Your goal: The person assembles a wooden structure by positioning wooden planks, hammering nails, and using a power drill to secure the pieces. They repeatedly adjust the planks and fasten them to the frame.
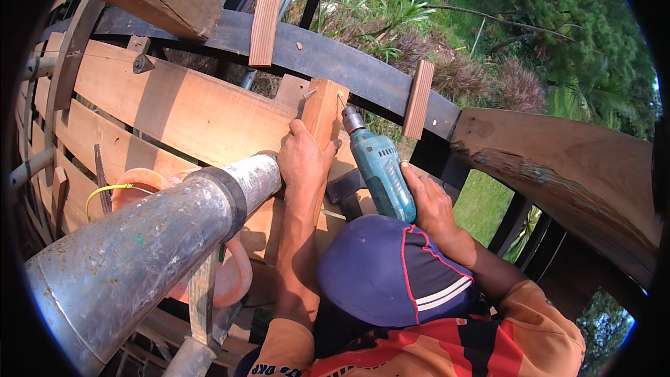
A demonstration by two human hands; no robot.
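Neither of my hands is in view. Below me a co-worker in a dark blue cap [370,265] and an orange and red shirt bends over the work. That person's left hand [301,157] is wrapped round an upright squared wooden post [326,112]. Their right hand [433,202] is on a teal power drill [380,167]. The drill's chuck [353,119] points up at the post's top right side, where a thin bit meets or nearly meets the wood. A screw or nail [310,92] sticks out at the post's left side.
A thick metal pipe [146,258] crosses the lower left in front of a pinkish bucket [237,272]. Wooden planks [181,112] spread behind. A dark metal beam [335,73] carries two short wood blocks [265,28]. Heavy timbers [558,174] jut in at right and upper left. Grass lies beyond.
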